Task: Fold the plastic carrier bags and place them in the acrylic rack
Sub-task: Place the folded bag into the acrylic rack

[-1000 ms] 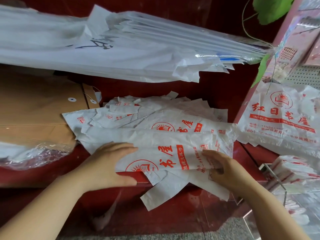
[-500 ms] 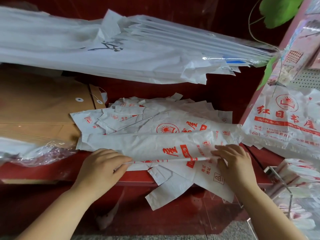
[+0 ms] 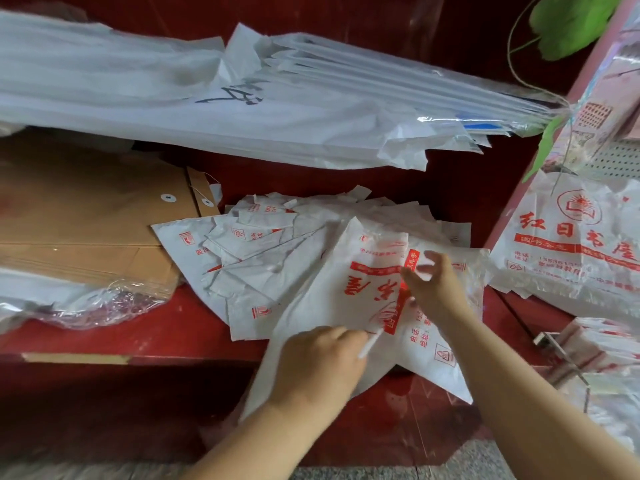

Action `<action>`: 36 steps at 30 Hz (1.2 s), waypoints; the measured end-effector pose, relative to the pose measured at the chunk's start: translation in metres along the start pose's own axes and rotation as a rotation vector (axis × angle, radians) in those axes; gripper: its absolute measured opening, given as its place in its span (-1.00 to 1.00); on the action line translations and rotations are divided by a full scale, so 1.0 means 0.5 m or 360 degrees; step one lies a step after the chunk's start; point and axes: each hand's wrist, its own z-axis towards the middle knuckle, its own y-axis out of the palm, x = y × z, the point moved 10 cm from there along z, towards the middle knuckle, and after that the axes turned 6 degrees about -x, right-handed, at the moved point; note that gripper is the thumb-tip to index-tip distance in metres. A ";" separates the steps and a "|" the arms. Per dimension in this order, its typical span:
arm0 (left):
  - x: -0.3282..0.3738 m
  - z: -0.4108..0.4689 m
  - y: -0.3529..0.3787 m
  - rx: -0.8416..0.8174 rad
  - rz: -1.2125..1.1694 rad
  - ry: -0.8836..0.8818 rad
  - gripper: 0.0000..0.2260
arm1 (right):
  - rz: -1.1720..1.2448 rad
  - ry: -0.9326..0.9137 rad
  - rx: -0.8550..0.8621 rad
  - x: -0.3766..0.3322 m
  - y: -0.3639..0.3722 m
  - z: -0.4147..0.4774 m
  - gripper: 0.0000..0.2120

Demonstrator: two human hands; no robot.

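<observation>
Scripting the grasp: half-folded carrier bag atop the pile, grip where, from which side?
Probably pinch the carrier bag by its fold edge, near end, from the near side, as the left hand does: that crease stands off the pile; the rest lies flat.

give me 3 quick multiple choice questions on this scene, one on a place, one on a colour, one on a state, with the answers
1. Where is the acrylic rack relative to the pile of carrier bags?
A. to its right
B. to its left
C. on top of it

2. What colour is the print on the top carrier bag?
A. blue
B. red
C. green

3. What is the left hand doing?
A. lying flat and open
B. pinching the top carrier bag's folded edge
C. hanging idle, holding nothing

Answers:
1 A, the rack stands at the right edge, past the pile.
2 B, red characters and a logo show on it.
3 B, its curled fingers close on the fold.
</observation>
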 end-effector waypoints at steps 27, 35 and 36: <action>-0.140 -0.160 0.070 -0.0349 -0.1117 -0.1180 -0.74 | -0.1009 -0.1291 -0.0357 -0.010 0.072 -0.219 -0.39; -0.086 -0.123 0.053 -0.0507 -0.1523 -0.0777 -0.63 | -0.0925 -0.1329 -0.0121 0.012 0.049 -0.210 -0.67; -0.079 -0.120 0.050 -0.0586 -0.1465 -0.0646 -0.55 | -0.0876 -0.1300 -0.0112 0.014 0.045 -0.207 -0.68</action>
